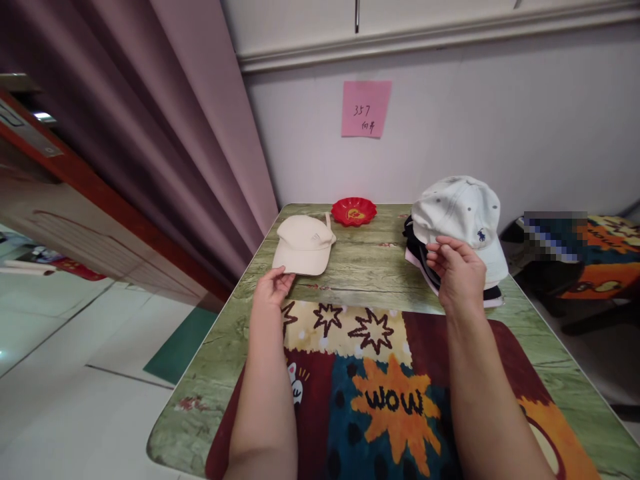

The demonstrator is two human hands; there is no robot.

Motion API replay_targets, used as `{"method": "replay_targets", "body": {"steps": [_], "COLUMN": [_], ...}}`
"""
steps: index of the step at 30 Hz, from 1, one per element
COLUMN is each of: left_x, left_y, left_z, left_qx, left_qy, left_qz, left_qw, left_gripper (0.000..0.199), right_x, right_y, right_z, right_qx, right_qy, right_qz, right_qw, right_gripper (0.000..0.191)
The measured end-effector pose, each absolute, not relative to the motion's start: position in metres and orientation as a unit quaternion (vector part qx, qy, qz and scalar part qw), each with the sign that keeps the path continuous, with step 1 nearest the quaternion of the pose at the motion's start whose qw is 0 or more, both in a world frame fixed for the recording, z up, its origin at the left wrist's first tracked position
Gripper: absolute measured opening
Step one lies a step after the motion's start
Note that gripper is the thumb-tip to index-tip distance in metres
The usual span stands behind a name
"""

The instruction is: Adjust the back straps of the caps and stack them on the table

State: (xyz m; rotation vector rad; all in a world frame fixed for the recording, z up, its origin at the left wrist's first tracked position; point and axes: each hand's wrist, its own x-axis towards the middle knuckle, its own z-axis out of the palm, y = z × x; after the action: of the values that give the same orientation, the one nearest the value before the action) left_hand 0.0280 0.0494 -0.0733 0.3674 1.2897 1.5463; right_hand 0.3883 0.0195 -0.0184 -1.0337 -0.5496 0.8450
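Note:
A cream cap [304, 243] rests on the left part of the green wood-patterned table, its brim toward me. My left hand [274, 287] pinches the left front corner of that brim, thumb above and fingers below. On the right, a pale blue-white cap [457, 207] with a small dark logo tops a stack of caps, with black and pale pink ones under it. My right hand [457, 270] is in front of the stack, at the near left side of the top cap, its thumb and index finger together; whether they grip the cap's edge is hidden.
A red scalloped dish [354, 211] stands at the table's back edge. A colourful mat [370, 407] covers the near part of the table [185, 393]. Pink note [367, 109] on the wall, purple curtain at left, patterned stool at right.

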Motion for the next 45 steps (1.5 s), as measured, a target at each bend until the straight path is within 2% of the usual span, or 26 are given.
{"method": "replay_targets", "body": {"steps": [4, 8, 12, 17, 20, 24, 32, 37, 40, 45], "left_x": [0.037, 0.053, 0.066, 0.075, 0.081, 0.092, 0.115, 0.115, 0.121, 0.139], "left_y": [0.039, 0.03, 0.027, 0.029, 0.033, 0.038, 0.049, 0.04, 0.032, 0.026], "left_z": [-0.06, -0.052, -0.049, -0.05, -0.051, -0.056, -0.07, -0.052, -0.04, -0.043], "left_qx": [0.249, 0.355, 0.409, 0.434, 0.446, 0.468, 0.458, 0.565, 0.636, 0.704], "left_qy": [0.461, 0.4, 0.372, 0.377, 0.408, 0.519, 0.51, 0.549, 0.517, 0.477], "left_qz": [0.641, 0.588, 0.516, 0.475, 0.509, 0.532, 0.601, 0.561, 0.507, 0.415], "left_qw": [0.561, 0.607, 0.654, 0.666, 0.613, 0.479, 0.41, 0.253, 0.265, 0.323], "left_gripper": [0.049, 0.064, 0.063, 0.051, 0.046, 0.032, 0.039, 0.032, 0.029, 0.041], "right_x": [0.385, 0.378, 0.373, 0.378, 0.378, 0.373, 0.367, 0.367, 0.369, 0.38], "right_y": [0.019, 0.019, 0.024, 0.027, 0.022, 0.015, 0.013, 0.015, 0.013, 0.007], "right_z": [-0.021, -0.027, -0.036, -0.041, -0.036, -0.025, -0.022, -0.03, -0.031, -0.024], "right_qx": [-0.48, -0.503, -0.507, -0.447, -0.411, -0.378, -0.372, -0.434, -0.446, -0.464], "right_qy": [-0.291, -0.339, -0.291, -0.275, -0.299, -0.344, -0.426, -0.499, -0.575, -0.671], "right_qz": [0.424, 0.466, 0.52, 0.607, 0.592, 0.55, 0.545, 0.51, 0.48, 0.373], "right_qw": [0.711, 0.644, 0.623, 0.597, 0.625, 0.66, 0.62, 0.55, 0.49, 0.442], "right_gripper": [0.017, 0.035, 0.047, 0.036, 0.033, 0.029, 0.031, 0.026, 0.023, 0.019]}}
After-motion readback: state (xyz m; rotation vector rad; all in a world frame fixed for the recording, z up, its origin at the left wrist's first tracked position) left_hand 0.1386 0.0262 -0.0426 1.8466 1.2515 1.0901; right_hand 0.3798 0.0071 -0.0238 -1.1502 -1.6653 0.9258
